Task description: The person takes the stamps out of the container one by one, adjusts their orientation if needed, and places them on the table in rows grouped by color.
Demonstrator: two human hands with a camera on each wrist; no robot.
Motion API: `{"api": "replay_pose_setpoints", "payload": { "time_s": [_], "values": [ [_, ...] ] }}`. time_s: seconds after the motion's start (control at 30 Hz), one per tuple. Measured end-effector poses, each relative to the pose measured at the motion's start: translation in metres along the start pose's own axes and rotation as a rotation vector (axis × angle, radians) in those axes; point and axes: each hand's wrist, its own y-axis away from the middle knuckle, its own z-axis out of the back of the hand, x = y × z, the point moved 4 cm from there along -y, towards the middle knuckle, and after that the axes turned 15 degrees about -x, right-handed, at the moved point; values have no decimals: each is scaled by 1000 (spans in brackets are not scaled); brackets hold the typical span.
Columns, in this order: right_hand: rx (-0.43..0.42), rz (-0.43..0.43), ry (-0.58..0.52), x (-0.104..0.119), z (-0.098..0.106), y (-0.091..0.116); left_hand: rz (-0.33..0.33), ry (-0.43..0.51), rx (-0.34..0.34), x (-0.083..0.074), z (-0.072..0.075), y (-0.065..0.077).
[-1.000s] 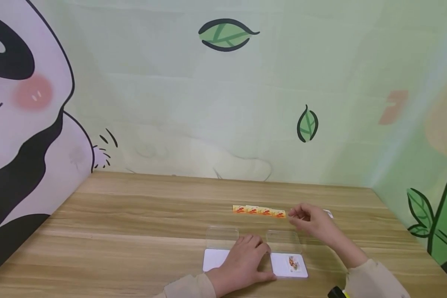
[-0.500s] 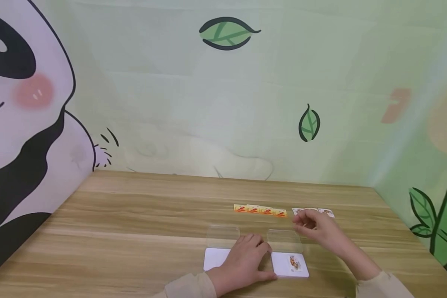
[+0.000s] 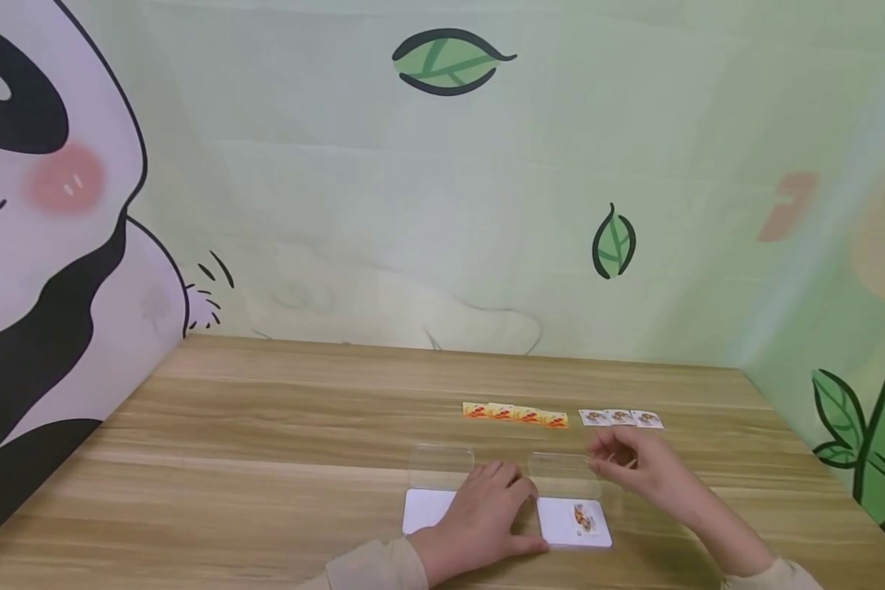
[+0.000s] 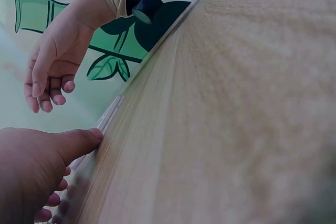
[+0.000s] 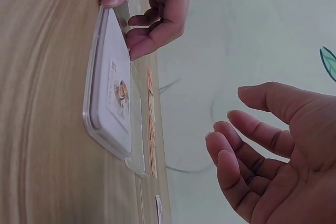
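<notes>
My left hand [image 3: 483, 520] holds the left end of a clear plastic case with a white inside [image 3: 556, 537]; the right wrist view shows its thumb at the near corner and fingers at the far one. A small stamp-like piece [image 3: 583, 520] with a food-like picture lies on that white surface. A second white-filled case [image 3: 424, 512] lies to the left, partly hidden by my left hand. Above the table, beside the right case's clear lid [image 3: 560, 475], my right hand [image 3: 645, 463] hovers with loosely curled fingers and nothing visible between them.
Several orange-yellow stamp-like pieces [image 3: 515, 414] lie in an overlapping row farther back. To their right are three white ones [image 3: 620, 419] with pictures. Another clear lid [image 3: 441, 467] lies behind the left case. A printed panda-and-leaf backdrop borders the wooden table [image 3: 265, 426].
My right hand has moved back toward me and slightly right, from beside the orange row, uncovering the three white pieces. My left hand has stayed on the case.
</notes>
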Motion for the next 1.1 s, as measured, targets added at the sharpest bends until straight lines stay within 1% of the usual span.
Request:
{"api": "replay_pose_setpoints", "payload": {
  "time_s": [0.1, 0.23, 0.33, 0.5, 0.7, 0.9, 1.1],
  "values": [
    [5, -7, -6, -2, 1, 5, 0, -1, 3, -1, -1, 0],
    [6, -53, 2, -5, 4, 11, 2, 1, 14, -2, -4, 0],
    [8, -66, 9, -6, 4, 13, 3, 4, 20, -1, -4, -1],
    [19, -23, 18, -4, 2, 12, 0, 0, 9, 2, -3, -1],
    [74, 38, 14, -2, -7, 11, 1, -5, -4, 4, 0, 1],
    [139, 37, 34, -3, -13, 14, 4, -1, -4, 3, -1, 1],
    [154, 31, 87, -5, -15, 18, -1, 4, -9, 1, -3, 0]
  ]
}}
